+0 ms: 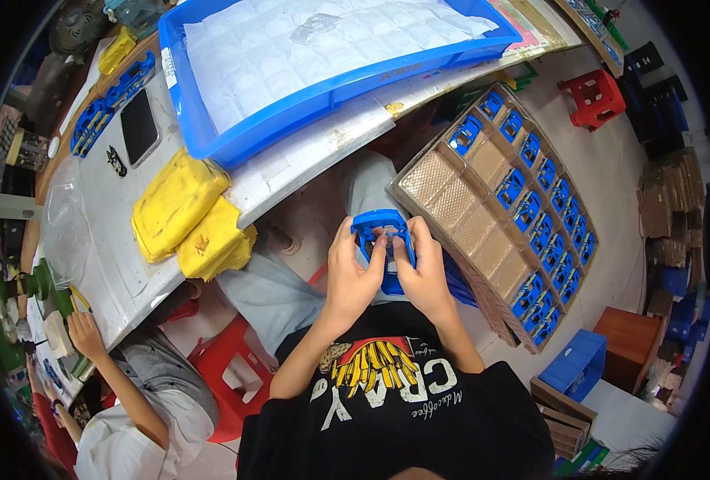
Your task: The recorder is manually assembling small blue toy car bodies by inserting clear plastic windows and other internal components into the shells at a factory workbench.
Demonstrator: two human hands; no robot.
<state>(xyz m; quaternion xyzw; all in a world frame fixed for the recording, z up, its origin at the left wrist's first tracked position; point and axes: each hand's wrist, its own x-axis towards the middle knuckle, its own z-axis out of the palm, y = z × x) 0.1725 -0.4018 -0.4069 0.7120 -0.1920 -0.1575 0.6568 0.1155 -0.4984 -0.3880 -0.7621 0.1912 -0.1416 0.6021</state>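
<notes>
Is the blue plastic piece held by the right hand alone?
No, the left hand and the right hand both hold the blue plastic piece, one at each side.

We see a bright blue plastic frame (381,215), a blue rectangular plastic bin (291,122) and a white quilted-looking sheet (307,72). Our black shirt (483,424) carries a yellow-and-red fries print (375,364); the brown compartment tray (483,240) shows fine dimpling.
</notes>
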